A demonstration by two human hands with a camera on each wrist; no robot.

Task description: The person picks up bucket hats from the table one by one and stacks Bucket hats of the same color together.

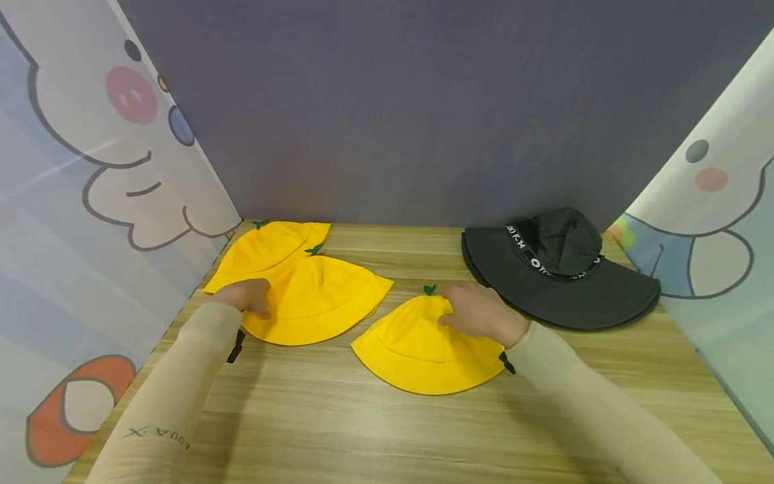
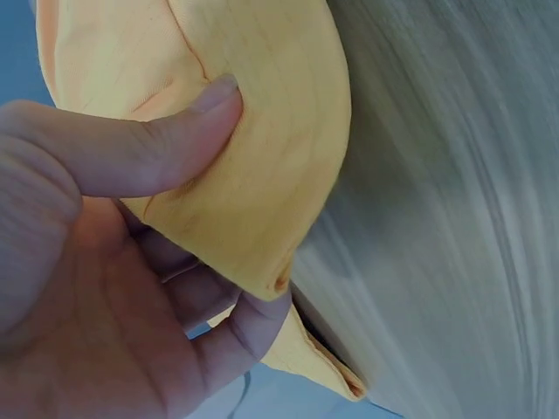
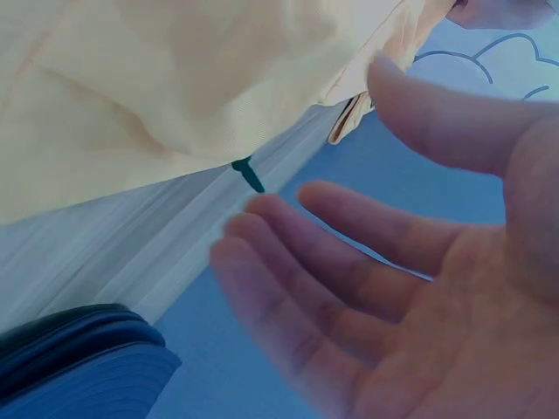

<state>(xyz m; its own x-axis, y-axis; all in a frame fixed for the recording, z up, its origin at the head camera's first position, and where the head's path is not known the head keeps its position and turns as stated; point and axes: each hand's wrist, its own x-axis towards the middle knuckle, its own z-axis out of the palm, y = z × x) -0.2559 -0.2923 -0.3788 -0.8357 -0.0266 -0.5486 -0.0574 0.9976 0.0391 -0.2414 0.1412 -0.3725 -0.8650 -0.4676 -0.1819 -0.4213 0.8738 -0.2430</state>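
A yellow bucket hat [image 1: 320,302] with a green leaf sprout on top lies flat on the left. My left hand [image 1: 244,296] pinches its side edge, thumb [image 2: 175,148] on top of the cloth and fingers beneath. Another yellow bucket hat [image 1: 266,245] lies partly under it, farther back. Near the middle lies a third yellow bucket hat [image 1: 423,346], its sprout [image 1: 430,290] pointing away from me. Beside its crown is my right hand [image 1: 478,312]; the right wrist view shows loosely bent fingers [image 3: 306,288] spread apart from the thumb, with no cloth between them.
Stacked black wide-brim hats [image 1: 562,269] with a white-lettered band lie at the back right, just beyond the right hand. A grey panel [image 1: 387,114] closes off the back of the wooden table [image 1: 338,430]. Cartoon-printed sheets [image 1: 78,202] line both sides.
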